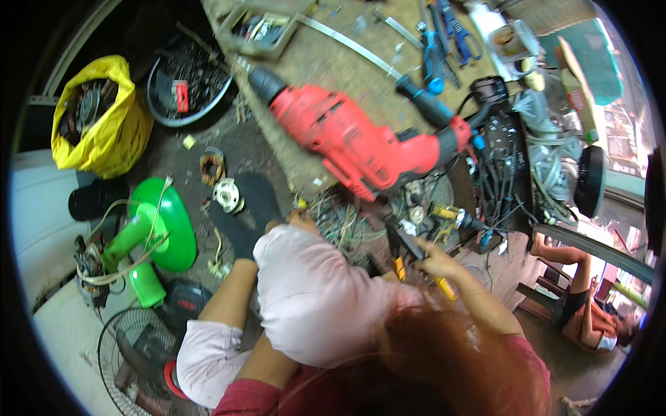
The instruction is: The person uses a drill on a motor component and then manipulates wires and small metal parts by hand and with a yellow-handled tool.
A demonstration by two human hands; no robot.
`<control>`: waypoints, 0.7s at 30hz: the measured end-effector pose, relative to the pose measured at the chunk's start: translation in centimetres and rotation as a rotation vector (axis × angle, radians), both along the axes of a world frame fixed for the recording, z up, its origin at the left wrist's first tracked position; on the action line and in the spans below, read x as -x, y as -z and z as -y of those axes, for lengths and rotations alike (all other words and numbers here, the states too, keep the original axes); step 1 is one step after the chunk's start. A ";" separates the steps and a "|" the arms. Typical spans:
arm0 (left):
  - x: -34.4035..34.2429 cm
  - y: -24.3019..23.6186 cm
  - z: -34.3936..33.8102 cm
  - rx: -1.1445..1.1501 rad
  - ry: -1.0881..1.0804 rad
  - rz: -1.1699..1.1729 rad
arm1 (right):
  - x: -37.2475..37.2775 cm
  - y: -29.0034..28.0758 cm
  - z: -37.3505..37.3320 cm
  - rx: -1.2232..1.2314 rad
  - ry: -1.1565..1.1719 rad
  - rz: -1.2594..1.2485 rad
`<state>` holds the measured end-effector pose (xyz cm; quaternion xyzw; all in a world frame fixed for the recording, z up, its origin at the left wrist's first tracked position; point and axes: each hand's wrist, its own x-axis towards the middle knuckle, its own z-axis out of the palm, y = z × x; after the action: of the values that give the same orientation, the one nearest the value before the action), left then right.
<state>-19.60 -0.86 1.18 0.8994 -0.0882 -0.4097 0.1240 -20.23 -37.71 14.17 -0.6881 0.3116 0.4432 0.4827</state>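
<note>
My right hand (433, 262) grips a dark grey tool (409, 243) with yellow grips, just below a large red drill (354, 139) on the worn workbench (270, 132). My left hand (300, 219) is mostly hidden behind my raised, pink-clad knee (312, 291), near a tangle of thin wires (336, 225); what it holds, if anything, is unclear. A white motor part (226, 195) and a copper coil (211, 166) lie left of it, by my dark-socked foot (250, 225). A yellow-and-black screwdriver (447, 212) lies right of the tool.
A yellow bag (97, 145), a metal basin (191, 118), green fan parts (166, 236) and a caged fan (132, 347) are at the left. Hand tools (433, 62), a black tray (503, 159) and clear tubing (555, 159) crowd the bench. Another person (590, 312) sits at the right.
</note>
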 end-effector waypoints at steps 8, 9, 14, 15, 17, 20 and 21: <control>-2.4 1.7 1.1 -0.022 0.018 0.047 | -1.3 -3.1 -0.6 0.192 -0.346 0.549; -2.8 1.8 1.1 -0.028 0.010 0.055 | -1.9 -4.8 -0.4 0.187 -0.370 0.561; -4.8 1.6 0.1 -0.040 -0.020 0.080 | -2.9 -15.1 1.8 0.305 -0.448 0.638; -5.6 1.5 -0.6 -0.052 -0.039 0.092 | -2.4 -16.6 2.5 0.330 -0.416 0.732; -7.5 0.5 -2.8 -0.084 -0.126 0.142 | -1.5 -20.0 3.7 0.295 -0.288 0.833; -10.8 -4.0 -6.2 -0.003 -0.393 0.391 | -1.2 -25.2 3.8 0.066 0.033 0.865; -12.2 -6.2 -4.3 0.270 -0.519 0.519 | -0.4 -26.9 4.5 0.011 0.067 0.892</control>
<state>-7.43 3.48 7.42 0.9411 0.0605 -0.1085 0.3145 -19.86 -42.24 41.09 -0.8039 0.0975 0.0855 0.5804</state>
